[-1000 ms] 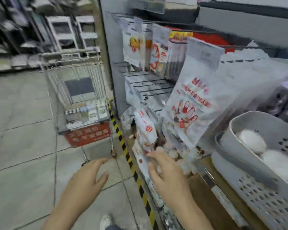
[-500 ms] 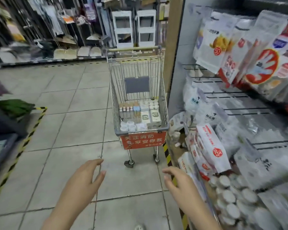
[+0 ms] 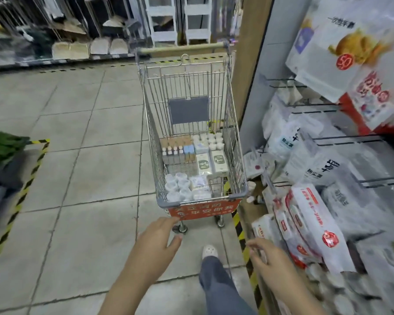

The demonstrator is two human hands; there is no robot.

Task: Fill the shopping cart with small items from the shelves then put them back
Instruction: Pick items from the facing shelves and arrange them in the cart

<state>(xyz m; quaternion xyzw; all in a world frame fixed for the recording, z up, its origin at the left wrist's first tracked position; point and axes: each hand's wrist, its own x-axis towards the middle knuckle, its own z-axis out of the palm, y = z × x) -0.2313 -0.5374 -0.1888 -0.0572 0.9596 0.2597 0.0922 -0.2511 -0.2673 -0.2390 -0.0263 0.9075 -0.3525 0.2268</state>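
Left hand (image 3: pixel 156 241) is extended with fingers straight, nothing held, fingertips just short of the shopping cart (image 3: pixel 192 123), apparently to draw it in. Right hand (image 3: pixel 267 254) is relaxed and empty, beside the shelves (image 3: pixel 341 142). Small items (image 3: pixel 192 164) are seen resting in the cart, ahead of both hands

Grey tiled floor (image 3: pixel 82 173), striped tape (image 3: pixel 21 196)

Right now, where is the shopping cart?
In the head view the shopping cart stands on the tiled floor just ahead of the person, its red front panel just beyond the left hand, with the shelves of packets close on its right.
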